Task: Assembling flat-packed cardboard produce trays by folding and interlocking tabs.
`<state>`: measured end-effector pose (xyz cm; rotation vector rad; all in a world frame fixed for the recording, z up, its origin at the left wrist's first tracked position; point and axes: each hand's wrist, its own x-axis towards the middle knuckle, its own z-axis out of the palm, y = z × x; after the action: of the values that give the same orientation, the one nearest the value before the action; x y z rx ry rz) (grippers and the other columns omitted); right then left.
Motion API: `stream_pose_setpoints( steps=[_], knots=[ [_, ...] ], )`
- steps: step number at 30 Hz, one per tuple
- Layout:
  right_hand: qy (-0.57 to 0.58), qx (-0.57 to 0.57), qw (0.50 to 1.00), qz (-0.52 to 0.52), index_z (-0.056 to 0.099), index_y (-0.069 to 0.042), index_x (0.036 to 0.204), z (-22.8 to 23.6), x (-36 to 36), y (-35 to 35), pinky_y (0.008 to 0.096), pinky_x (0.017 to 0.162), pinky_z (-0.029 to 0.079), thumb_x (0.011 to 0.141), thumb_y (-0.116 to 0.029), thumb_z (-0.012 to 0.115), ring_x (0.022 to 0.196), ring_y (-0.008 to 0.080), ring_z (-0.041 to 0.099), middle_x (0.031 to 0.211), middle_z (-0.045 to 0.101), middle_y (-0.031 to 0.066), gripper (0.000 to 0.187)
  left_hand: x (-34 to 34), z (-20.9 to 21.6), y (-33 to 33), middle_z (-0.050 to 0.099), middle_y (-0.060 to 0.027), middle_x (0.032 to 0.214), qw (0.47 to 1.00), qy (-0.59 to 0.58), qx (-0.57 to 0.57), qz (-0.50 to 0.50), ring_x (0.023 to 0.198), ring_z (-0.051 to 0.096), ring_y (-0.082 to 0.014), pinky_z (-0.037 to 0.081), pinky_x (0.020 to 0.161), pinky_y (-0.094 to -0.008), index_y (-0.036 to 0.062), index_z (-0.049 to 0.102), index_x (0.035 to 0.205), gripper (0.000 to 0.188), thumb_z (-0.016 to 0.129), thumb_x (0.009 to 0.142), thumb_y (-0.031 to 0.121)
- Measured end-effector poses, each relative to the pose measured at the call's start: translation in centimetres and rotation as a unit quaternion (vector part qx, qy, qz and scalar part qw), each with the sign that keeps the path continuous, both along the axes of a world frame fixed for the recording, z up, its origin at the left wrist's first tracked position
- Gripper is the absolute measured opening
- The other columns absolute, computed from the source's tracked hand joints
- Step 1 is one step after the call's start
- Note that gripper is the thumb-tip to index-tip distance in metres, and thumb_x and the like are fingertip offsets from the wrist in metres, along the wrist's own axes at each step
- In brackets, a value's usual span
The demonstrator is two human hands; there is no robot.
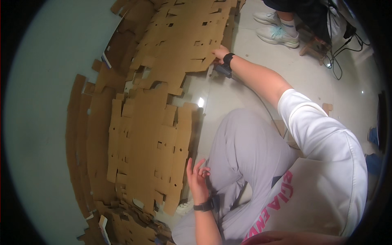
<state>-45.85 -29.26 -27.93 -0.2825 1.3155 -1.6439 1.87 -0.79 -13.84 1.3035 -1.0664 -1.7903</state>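
My right hand (221, 54) reaches out at the top centre, its fingers closed on the near corner of a large flat brown cardboard sheet (183, 34). The sheet has slots, cutouts and notched edges. My left hand (199, 179) is raised beside my bent knee, open with fingers apart, holding nothing. Close to its left lies a second cut cardboard sheet (141, 139), with tabs, small holes and slots along its edge. Each of my wrists wears a dark band.
More cardboard pieces (98, 143) lean in layers against the pale wall (41, 110). Further cardboard (130, 224) lies at the lower left. At the upper right are another person's light sneakers (277, 36), a small wooden stool (315, 48) and black cables (337, 59) on the tiled floor (253, 61).
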Motion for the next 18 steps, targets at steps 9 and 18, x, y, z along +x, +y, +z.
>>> stream_pose_setpoints(
  steps=[9, 18],
  knots=[
    [0.165, -0.141, 0.965, -0.149, 0.064, 0.000, 0.125, 5.7, -1.7, -1.6, 0.0338, 0.088, 0.054, 0.091, -0.003, 0.066, 0.099, 0.0184, 0.068, 0.113, 0.072, 0.0093, 0.034, -0.3, 0.0, -0.3, 0.062, -0.0182, 0.131, 0.999, -0.033, 0.010, 0.014, 0.089, 0.061, -0.0191, 0.048, 0.080, -0.0325, 0.0065, 0.027, 0.159, 0.067, 0.053, 0.103, 0.032],
    [0.031, -0.057, 0.991, -0.115, 0.065, -0.001, 0.122, 1.8, -11.0, -3.7, 0.0352, 0.086, 0.055, 0.094, -0.009, 0.065, 0.101, 0.0225, 0.070, 0.116, 0.071, 0.0134, 0.029, -0.3, -0.2, -0.5, 0.064, -0.0170, 0.125, 0.999, -0.035, 0.018, 0.033, 0.085, 0.060, -0.0168, 0.048, 0.077, -0.0307, 0.0038, 0.027, 0.158, 0.067, 0.055, 0.102, 0.029]
  ],
)
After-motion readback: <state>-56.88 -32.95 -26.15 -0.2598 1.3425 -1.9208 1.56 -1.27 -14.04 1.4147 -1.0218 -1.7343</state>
